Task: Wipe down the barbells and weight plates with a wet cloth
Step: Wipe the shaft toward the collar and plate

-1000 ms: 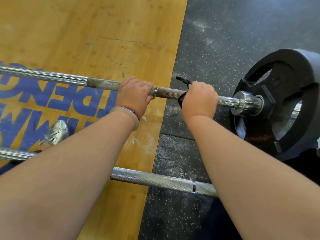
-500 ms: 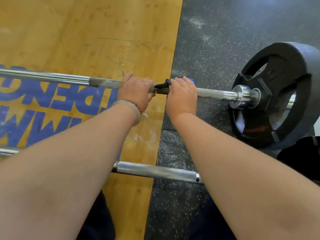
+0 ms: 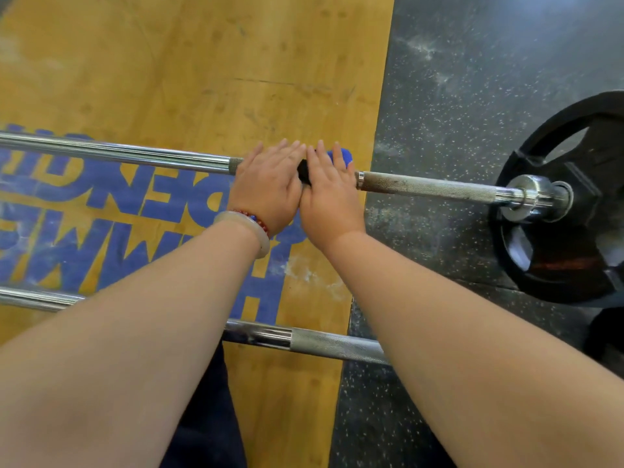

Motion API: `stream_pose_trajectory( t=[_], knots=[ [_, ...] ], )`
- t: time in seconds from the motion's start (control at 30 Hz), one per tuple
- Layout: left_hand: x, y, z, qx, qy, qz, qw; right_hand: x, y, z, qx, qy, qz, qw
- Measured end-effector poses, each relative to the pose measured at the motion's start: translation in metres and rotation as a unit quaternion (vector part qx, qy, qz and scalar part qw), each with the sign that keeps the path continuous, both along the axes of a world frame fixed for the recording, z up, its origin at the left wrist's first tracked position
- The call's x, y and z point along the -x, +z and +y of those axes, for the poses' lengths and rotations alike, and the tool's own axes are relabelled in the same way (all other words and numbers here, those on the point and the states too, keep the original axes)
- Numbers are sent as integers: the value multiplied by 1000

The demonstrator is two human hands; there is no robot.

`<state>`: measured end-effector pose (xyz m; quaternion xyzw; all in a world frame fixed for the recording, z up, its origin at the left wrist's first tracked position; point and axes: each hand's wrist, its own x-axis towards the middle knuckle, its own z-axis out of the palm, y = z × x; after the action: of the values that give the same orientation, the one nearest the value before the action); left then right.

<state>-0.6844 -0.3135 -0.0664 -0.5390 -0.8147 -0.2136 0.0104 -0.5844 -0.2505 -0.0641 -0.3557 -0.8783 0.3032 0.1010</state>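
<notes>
The far barbell (image 3: pixel 429 188) crosses the view from left to right, with a black weight plate (image 3: pixel 570 211) on its right end. My left hand (image 3: pixel 266 184) lies over the bar at its middle, fingers stretched forward across it. Right beside it, touching, my right hand (image 3: pixel 329 194) presses a blue and black cloth (image 3: pixel 341 156) onto the bar with straight fingers. Most of the cloth is hidden under the palm. A second bare barbell (image 3: pixel 334 346) lies nearer to me, partly hidden by my forearms.
The bars lie across a wooden platform (image 3: pixel 202 62) with blue lettering. On the right, speckled black rubber flooring (image 3: pixel 472 79) shows chalk smudges. Another dark plate edge (image 3: pixel 607 336) shows at the lower right. My dark trouser leg (image 3: pixel 206 417) is between my arms.
My right hand has slid left along the far bar with the cloth until it touches my left hand. Both hands have gone from curled round the bar to fingers stretched over it.
</notes>
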Motion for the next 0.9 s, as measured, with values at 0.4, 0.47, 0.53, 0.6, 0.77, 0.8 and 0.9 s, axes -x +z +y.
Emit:
stream_pose_trajectory(
  t=[0.4, 0.47, 0.53, 0.6, 0.77, 0.8, 0.9],
  knots=[
    [-23, -4, 52, 180, -72, 48, 980, -52, -21, 44, -116, -127, -114, 978],
    [-21, -10, 49, 152, -62, 68, 984, -56, -23, 46, -126, -112, -100, 981],
    [-13, -19, 40, 66, -44, 97, 992, -61, -23, 49, -140, -93, -108, 980],
    [-4, -27, 32, -3, 1, 127, 992, -62, -22, 50, -148, -88, -118, 978],
    [-25, -27, 45, 16, 45, 121, 992, -57, -19, 49, -147, -97, -125, 976],
    [-32, -28, 49, 17, 35, 125, 991, -57, -20, 50, -147, -95, -128, 976],
    [-36, -32, 51, 0, -7, 157, 988, -59, -21, 53, -147, -89, -126, 977]
  ],
)
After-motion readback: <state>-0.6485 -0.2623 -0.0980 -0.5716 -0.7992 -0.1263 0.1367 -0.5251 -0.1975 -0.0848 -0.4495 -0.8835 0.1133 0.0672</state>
